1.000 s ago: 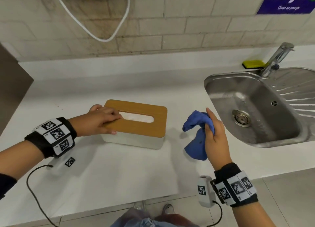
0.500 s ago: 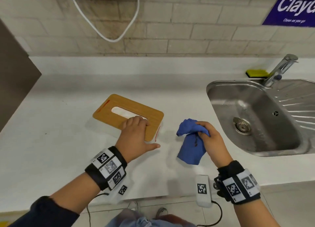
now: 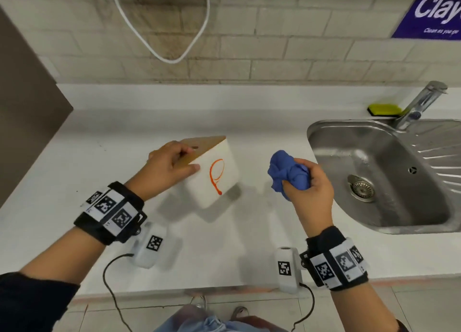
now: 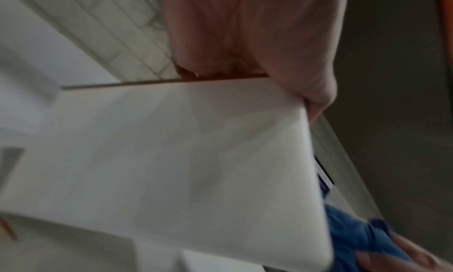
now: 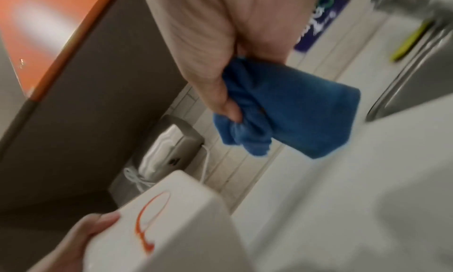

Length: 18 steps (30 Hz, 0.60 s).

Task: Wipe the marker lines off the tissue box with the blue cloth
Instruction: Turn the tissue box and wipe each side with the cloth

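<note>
Both hands grip: left [image 3: 167,166] tilts tissue box [image 3: 214,174], lid mostly hidden; right [image 3: 310,190] balls blue cloth [image 3: 287,173].

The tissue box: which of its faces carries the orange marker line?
The small white end face of the tissue box, turned toward the blue cloth, carries the orange loop; the wooden lid shows none here.

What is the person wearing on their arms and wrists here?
Bare hands. The left wrist band and right wrist band are black, with white square-code tags; below each hangs a white tagged camera unit trailing a black cable. The left arm has a dark sleeve.
</note>
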Motion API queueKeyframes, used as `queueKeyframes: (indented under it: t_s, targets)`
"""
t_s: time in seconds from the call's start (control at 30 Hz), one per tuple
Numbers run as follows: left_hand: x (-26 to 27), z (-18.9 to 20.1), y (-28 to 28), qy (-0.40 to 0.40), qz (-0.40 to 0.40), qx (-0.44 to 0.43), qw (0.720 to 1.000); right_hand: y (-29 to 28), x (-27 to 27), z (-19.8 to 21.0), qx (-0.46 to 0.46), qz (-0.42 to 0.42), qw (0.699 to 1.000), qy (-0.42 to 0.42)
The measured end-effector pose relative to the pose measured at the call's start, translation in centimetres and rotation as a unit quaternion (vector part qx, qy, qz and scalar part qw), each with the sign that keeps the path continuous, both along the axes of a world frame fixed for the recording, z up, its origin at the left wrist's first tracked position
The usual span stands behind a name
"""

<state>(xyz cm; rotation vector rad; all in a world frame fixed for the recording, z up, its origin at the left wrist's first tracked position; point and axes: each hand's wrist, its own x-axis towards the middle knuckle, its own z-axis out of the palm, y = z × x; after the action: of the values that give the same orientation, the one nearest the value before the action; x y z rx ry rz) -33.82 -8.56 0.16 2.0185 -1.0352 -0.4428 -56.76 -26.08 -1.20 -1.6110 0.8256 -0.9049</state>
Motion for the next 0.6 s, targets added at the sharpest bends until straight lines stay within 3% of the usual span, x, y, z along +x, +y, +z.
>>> queueKeyframes:
  t_s: [0.1, 0.2, 0.37, 0.47, 0.6]
  targets:
    - [2.3, 0.5, 1.1, 0.124, -0.025, -0.047, 0.991, 2.6, 3.3, 1.5, 0.038, 0.012, 0.992, -0.117]
    - [3.2, 1.0, 1.4, 0.156, -0.056, -0.045, 0.985, 5.2, 7.1, 2.6, 0.022, 0.055, 0.982, -0.181]
    - [4.5, 1.3, 1.2, 0.197, -0.049, -0.053, 0.978, 7.4, 11.3, 2.7, 0.013, 0.165, 0.976, -0.142]
    - [4.9, 1.1, 1.1, 0.211, -0.055, -0.047, 0.975, 7.1, 12.1, 1.7, -0.024, 0.18, 0.981, -0.064]
    - [5.6, 0.6, 0.9, 0.207, -0.055, -0.036, 0.976, 7.3, 12.8, 1.7, -0.084, 0.197, 0.976, -0.039]
